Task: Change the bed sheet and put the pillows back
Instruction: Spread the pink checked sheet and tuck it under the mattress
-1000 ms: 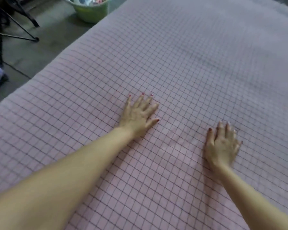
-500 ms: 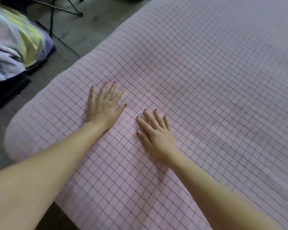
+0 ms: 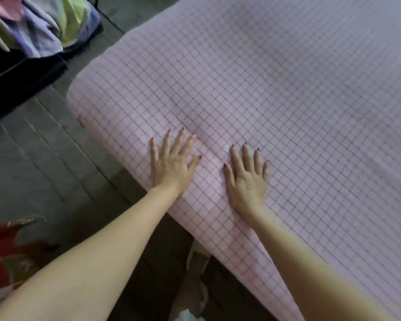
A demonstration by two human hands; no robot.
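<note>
Near the bed's near edge, the left hand (image 3: 171, 163) and right hand (image 3: 249, 179) lie flat, fingers spread, palms pressing the pink checked sheet (image 3: 276, 93), which covers the bed to its rounded corner. Beyond that corner, crumpled bedding (image 3: 39, 26) is heaped on the floor.

Crumpled cloth pile (image 3: 39, 24) on a dark stand — red-patterned fabric (image 3: 2, 256) on the floor.

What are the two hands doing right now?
Left hand: open, fingers spread, flat on the sheet.
Right hand: open, flat on the sheet, holding nothing.
</note>
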